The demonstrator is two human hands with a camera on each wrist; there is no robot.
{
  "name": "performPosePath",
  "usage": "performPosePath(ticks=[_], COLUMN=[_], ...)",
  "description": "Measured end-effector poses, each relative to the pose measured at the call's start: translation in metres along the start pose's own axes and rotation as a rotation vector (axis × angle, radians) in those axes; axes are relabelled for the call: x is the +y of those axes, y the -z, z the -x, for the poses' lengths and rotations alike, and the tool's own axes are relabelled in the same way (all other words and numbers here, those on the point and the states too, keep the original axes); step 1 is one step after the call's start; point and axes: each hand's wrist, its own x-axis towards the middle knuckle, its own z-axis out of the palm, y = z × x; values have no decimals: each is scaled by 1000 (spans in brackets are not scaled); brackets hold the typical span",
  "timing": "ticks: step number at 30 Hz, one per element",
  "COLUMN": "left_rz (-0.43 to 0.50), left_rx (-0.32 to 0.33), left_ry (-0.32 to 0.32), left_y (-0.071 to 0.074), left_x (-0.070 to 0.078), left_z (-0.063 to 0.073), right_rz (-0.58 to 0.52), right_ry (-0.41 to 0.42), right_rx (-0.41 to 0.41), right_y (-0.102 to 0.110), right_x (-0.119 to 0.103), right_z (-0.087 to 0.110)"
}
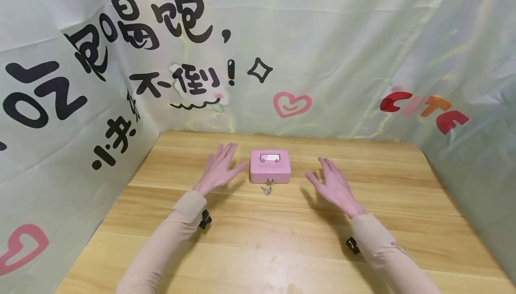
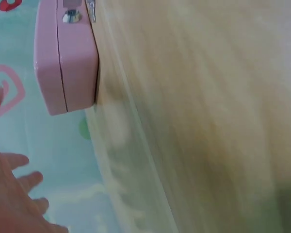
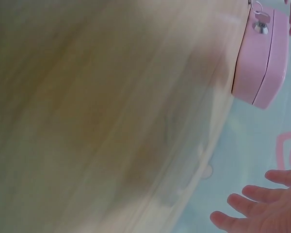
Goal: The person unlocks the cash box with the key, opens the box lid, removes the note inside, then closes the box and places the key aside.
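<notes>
A small pink metal cash box sits on the wooden table with its lid down and a carry handle on top. Keys on a ring hang from the lock at its front. My left hand is just to the left of the box, fingers spread and apart from it. To the right of the box, a little farther off, is my right hand, its fingers extended and holding nothing. Both wrist views show the box from its front corners, with part of each hand at the edge.
The wooden table runs back to a pale printed cloth that hangs behind and along both sides. Black lettering, pink hearts and the coloured word CUTE mark the cloth. A small black device is on each wrist.
</notes>
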Motion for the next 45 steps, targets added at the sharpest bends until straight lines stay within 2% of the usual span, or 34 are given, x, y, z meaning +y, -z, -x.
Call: performPosePath(ticks=[4, 8, 12, 16, 23, 33, 45], left_rz=[76, 169, 214, 262, 298, 287, 328], left_rx=[-41, -105, -172, -197, -156, -26, 5], left_ry=[-80, -141, -153, -140, -106, -113, -96], left_y=[-5, -13, -23, -28, -29, -38, -42], left_x=[1, 2, 6, 8, 8, 28, 33], left_z=[-14, -21, -26, -29, -27, -17, -14], right_rz=[-25, -44, -60, -74, -77, -91, -108], right_ry=[2, 4, 3, 7, 13, 31, 117], right_rx=[-2, -13, -24, -28, -36, -48, -84], right_y=[-4, -11, -16, -19, -22, -27, -44], right_x=[-5, -9, -12, -15, -20, -23, -33], right_z=[-2, -3, -4, -6, -6, -7, -14])
